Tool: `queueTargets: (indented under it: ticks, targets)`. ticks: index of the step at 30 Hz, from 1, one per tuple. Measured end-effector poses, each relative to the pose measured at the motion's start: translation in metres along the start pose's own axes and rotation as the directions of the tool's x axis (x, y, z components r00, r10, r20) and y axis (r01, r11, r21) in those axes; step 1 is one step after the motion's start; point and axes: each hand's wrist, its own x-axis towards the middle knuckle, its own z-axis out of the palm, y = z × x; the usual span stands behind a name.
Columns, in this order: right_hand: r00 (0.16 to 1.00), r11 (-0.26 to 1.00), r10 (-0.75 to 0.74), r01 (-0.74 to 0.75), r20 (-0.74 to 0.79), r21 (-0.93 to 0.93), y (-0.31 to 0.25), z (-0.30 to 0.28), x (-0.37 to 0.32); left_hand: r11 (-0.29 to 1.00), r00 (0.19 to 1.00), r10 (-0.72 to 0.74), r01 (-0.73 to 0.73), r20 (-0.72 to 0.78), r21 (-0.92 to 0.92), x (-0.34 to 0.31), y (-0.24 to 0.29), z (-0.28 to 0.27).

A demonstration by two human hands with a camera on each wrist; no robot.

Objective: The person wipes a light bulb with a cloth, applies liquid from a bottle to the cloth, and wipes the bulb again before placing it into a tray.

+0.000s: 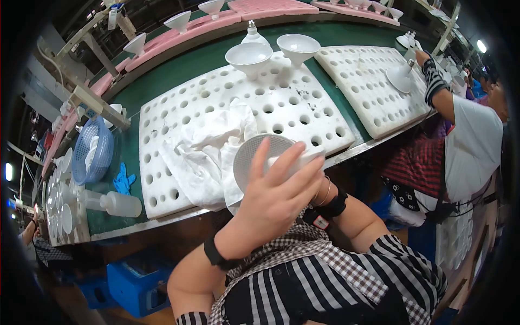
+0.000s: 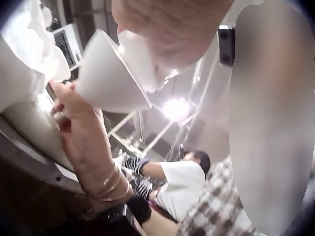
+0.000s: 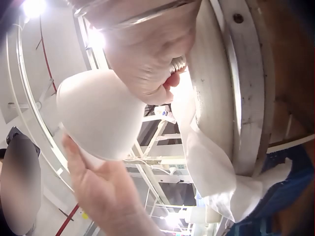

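Note:
A white reflector bulb (image 1: pixel 246 160) with a textured round face is held in front of the body. My right hand (image 3: pixel 152 54) grips it at the neck by its ribbed metal screw base (image 3: pixel 177 64); in the head view that hand is mostly hidden. My left hand (image 1: pixel 281 189) lies over the bulb's face with fingers straight and spread. Under those fingers, a white cloth (image 1: pixel 303 157) is pressed against the face. A larger crumpled white cloth (image 1: pixel 211 157) lies beside the bulb on the holed white foam board (image 1: pixel 162 114).
Several reflector bulbs (image 1: pixel 299 46) stand at the board's far edge. To the left are a blue basket (image 1: pixel 93 157), a blue glove (image 1: pixel 124 179) and a translucent bottle (image 1: pixel 123 204). Another person (image 1: pixel 471 146) works at a second foam board (image 1: pixel 368 81) on the right.

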Motion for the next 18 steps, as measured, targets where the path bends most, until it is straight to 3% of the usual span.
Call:
queueTargets:
  ticks: [3,4,5,6,7,9,10,11,13,16,17,18]
  targets:
    - [0.991,0.887,-0.136,0.126,0.008,-0.445,-0.018,0.003,0.002,0.993,0.993,-0.089,0.094,-0.083,0.068,0.028,-0.02,-0.003]
    - [0.983,0.802,-0.184,0.161,0.019,-0.576,-0.02,0.004,0.001,0.98,0.974,-0.196,0.199,-0.116,0.013,0.029,-0.036,0.0]
    - [0.982,0.8,-0.19,0.165,0.018,-0.577,-0.007,0.001,0.001,0.955,0.944,-0.298,0.295,-0.145,-0.044,0.023,-0.054,0.003]
    - [0.981,0.915,-0.189,0.156,-0.051,-0.372,0.019,-0.004,0.003,0.889,0.89,-0.436,0.403,-0.132,-0.219,0.012,-0.062,0.004]
    - [0.973,0.933,-0.214,0.176,-0.091,-0.315,0.025,-0.002,0.003,0.782,0.823,-0.56,0.489,-0.091,-0.385,0.002,-0.065,0.007]
    - [0.95,0.953,-0.264,0.229,-0.169,-0.2,0.037,0.002,0.005,0.757,0.785,-0.597,0.481,-0.167,-0.442,-0.016,-0.058,0.017]
    - [0.962,0.973,-0.2,0.173,-0.185,-0.152,0.044,0.001,0.005,0.73,0.731,-0.637,0.468,-0.245,-0.498,-0.027,-0.053,0.02]
    - [0.967,0.976,-0.186,0.161,-0.175,-0.146,0.042,0.001,0.005,0.727,0.731,-0.639,0.472,-0.24,-0.498,-0.035,-0.046,0.023]
    - [0.976,0.981,-0.157,0.137,-0.154,-0.136,0.037,0.003,0.004,0.631,0.61,-0.742,0.497,-0.278,-0.595,-0.045,-0.033,0.03]
    - [0.971,0.991,-0.119,0.104,-0.205,-0.084,-0.003,0.016,0.004,0.624,0.613,-0.75,0.527,-0.25,-0.577,-0.058,-0.034,0.03]
    - [0.95,0.897,-0.274,0.195,-0.152,-0.398,-0.02,0.019,0.003,0.625,0.618,-0.747,0.527,-0.246,-0.576,-0.059,-0.035,0.027]
    - [0.915,0.699,-0.4,0.266,-0.054,-0.664,-0.03,0.021,0.003,0.545,0.58,-0.793,0.539,-0.186,-0.642,-0.058,-0.036,0.022]
